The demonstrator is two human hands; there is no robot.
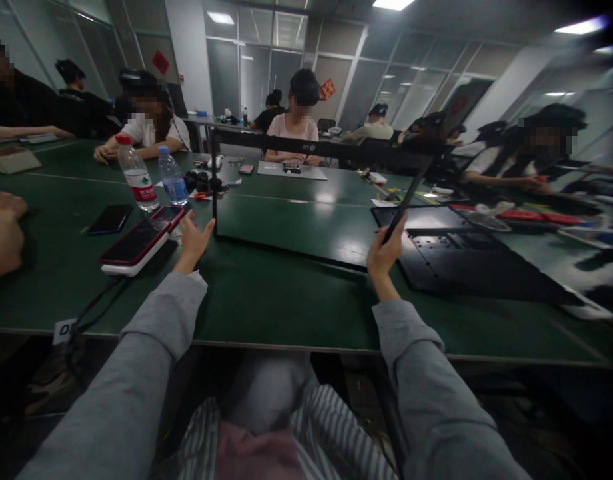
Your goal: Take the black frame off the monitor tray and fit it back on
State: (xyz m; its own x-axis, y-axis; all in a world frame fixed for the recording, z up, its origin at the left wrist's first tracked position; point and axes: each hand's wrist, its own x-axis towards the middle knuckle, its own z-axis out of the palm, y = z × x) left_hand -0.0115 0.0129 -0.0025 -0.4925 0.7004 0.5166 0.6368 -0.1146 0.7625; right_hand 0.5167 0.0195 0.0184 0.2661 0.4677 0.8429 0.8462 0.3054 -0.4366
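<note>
A thin black rectangular frame, like a laptop screen bezel (291, 253), stands tilted above the green table, and the tabletop shows through its middle. My right hand (388, 250) is closed around its right side, thumb and fingers on the black strip. Beside the lower left corner, my left hand (192, 239) is open with fingers spread. Its thumb tip is close to the frame's left edge; whether it touches, I cannot tell. To the right of my right hand lie black laptop casing panels (466, 260).
Left of my left hand, a phone with a red edge (141, 235) rests on a white block with a cable. Behind it stand a red-capped bottle (138, 179) and a blue-capped bottle (172, 179). A dark phone (110, 219) lies farther left. Several people sit around the table (286, 300).
</note>
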